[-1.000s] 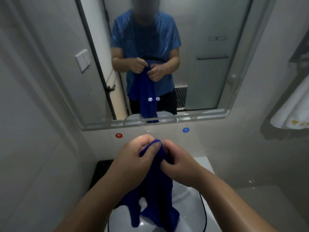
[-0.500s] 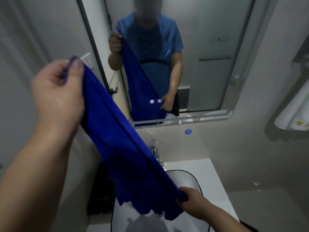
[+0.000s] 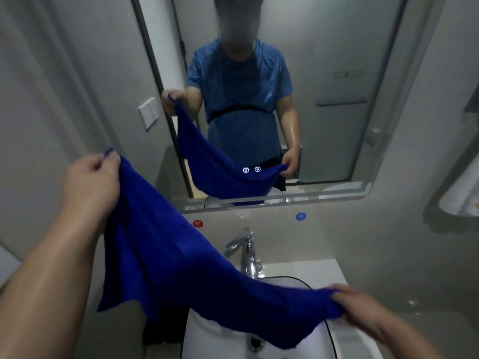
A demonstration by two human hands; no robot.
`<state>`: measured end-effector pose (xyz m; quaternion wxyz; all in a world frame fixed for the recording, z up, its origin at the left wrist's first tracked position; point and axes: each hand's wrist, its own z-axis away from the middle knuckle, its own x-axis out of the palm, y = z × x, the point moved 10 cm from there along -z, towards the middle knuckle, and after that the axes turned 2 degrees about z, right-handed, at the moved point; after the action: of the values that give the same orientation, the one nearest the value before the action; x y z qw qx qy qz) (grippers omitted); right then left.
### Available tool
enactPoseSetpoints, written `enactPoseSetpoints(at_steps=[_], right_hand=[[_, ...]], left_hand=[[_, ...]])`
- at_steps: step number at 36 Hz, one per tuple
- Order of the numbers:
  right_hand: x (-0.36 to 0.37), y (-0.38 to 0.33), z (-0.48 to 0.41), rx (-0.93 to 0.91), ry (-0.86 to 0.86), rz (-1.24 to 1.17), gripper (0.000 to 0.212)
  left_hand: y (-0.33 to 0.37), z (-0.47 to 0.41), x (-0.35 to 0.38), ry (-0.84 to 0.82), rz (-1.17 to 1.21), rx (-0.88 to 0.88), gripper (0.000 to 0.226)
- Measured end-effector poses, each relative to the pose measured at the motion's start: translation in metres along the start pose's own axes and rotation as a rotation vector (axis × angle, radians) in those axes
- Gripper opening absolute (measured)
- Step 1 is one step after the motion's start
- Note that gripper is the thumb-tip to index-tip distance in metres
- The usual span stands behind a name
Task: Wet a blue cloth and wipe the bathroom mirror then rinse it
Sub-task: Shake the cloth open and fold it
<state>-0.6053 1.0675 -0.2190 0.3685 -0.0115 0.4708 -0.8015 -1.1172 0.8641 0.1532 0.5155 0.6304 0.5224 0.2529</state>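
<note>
Left hand (image 3: 90, 182) and right hand (image 3: 363, 307) pinch blue cloth (image 3: 181, 268) spread above sink (image 3: 207, 335).

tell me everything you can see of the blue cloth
The blue cloth is deep royal blue, soft and terry-like, opened out and stretched slantwise between two corners. The left hand pinches the upper corner, the right hand grips the lower one. Its middle sags over the white sink, and the mirror reflects it.
</note>
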Motion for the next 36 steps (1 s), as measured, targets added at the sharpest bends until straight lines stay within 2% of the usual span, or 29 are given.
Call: enactPoseSetpoints(at_steps=[3,5,7,9,11,13,15,17,20,22,25,28,30,33,36], right_hand=[[-0.044,-0.059,0.020,-0.098,0.197,0.309,0.020],[-0.048,-0.087,0.038,-0.080,0.133,0.544,0.021],[-0.047,-0.093,0.061,0.050,-0.037,0.810,0.026],[-0.049,-0.111,0.077,0.019,-0.103,0.791,0.026],[-0.052,-0.141,0.088,-0.103,-0.056,0.478,0.014],[-0.045,-0.165,0.095,-0.173,-0.013,0.112,0.013],[-0.029,-0.185,0.099,-0.218,0.068,-0.042,0.017],[-0.005,-0.198,0.101,-0.239,0.138,0.004,0.021],[0.036,-0.206,0.102,-0.225,0.139,0.062,0.029],[0.056,-0.208,0.105,-0.233,0.125,0.101,0.048],[0.067,-0.212,0.110,-0.321,0.102,0.128,0.094],[0.062,-0.223,0.121,-0.434,0.154,0.204,0.109],[0.059,-0.232,0.130,-0.507,0.188,0.288,0.106],[0.055,-0.245,0.145,-0.642,0.294,0.396,0.084],[0.054,-0.252,0.157,-0.761,0.346,0.305,0.064]], left_hand=[[-0.060,0.026,0.022,-0.140,-0.063,-0.225,0.041],[-0.092,0.048,0.036,-0.195,-0.013,-0.365,0.027],[-0.113,0.075,0.052,-0.233,0.037,-0.487,0.022],[-0.135,0.105,0.068,-0.266,0.082,-0.624,0.034],[-0.143,0.147,0.090,-0.376,0.153,-0.731,0.033],[-0.132,0.183,0.115,-0.530,0.160,-0.698,0.023],[-0.117,0.208,0.131,-0.598,0.185,-0.638,0.025],[-0.095,0.229,0.148,-0.685,0.228,-0.567,0.026],[-0.063,0.254,0.164,-0.810,0.257,-0.452,0.025],[-0.046,0.262,0.168,-0.838,0.302,-0.388,0.028],[-0.034,0.264,0.168,-0.839,0.312,-0.326,0.031],[-0.031,0.264,0.164,-0.824,0.318,-0.294,0.031],[-0.033,0.263,0.163,-0.802,0.323,-0.294,0.030],[-0.032,0.261,0.161,-0.776,0.286,-0.248,0.029],[-0.028,0.256,0.158,-0.752,0.275,-0.208,0.028]])
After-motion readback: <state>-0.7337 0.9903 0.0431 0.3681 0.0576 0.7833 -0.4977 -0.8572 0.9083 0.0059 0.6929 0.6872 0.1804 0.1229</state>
